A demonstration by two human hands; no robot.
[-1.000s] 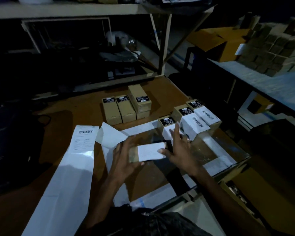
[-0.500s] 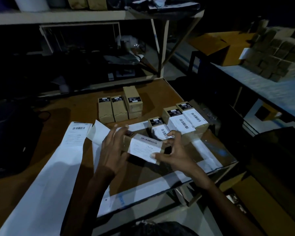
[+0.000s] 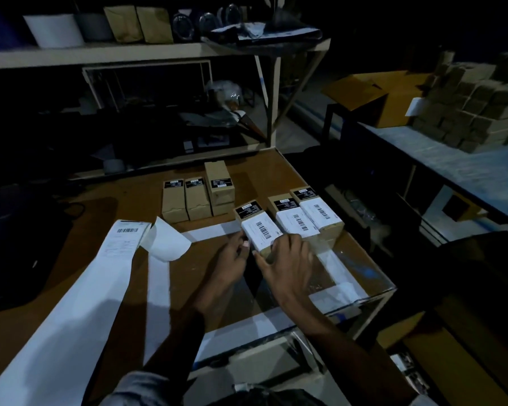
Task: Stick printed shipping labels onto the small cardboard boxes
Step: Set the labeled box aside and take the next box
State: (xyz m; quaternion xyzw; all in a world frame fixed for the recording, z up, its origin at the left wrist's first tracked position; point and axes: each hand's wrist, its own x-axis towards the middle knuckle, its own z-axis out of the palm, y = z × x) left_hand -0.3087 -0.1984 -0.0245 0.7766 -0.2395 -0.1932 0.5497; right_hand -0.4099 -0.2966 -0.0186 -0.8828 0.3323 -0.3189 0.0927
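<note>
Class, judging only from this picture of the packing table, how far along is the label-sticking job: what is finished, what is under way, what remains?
Done: two labelled boxes sit at the right with white barcode labels on top. In hand: the left hand and right hand hold a third box, label already on top. Left: four plain boxes behind carry no white label, and the label strip lies at the left.

A brown wooden table (image 3: 258, 177) carries three unlabelled boxes (image 3: 197, 197), three labelled boxes (image 3: 294, 218), a long strip of label backing paper (image 3: 71, 303), and what looks like a glass sheet (image 3: 358, 273).
</note>
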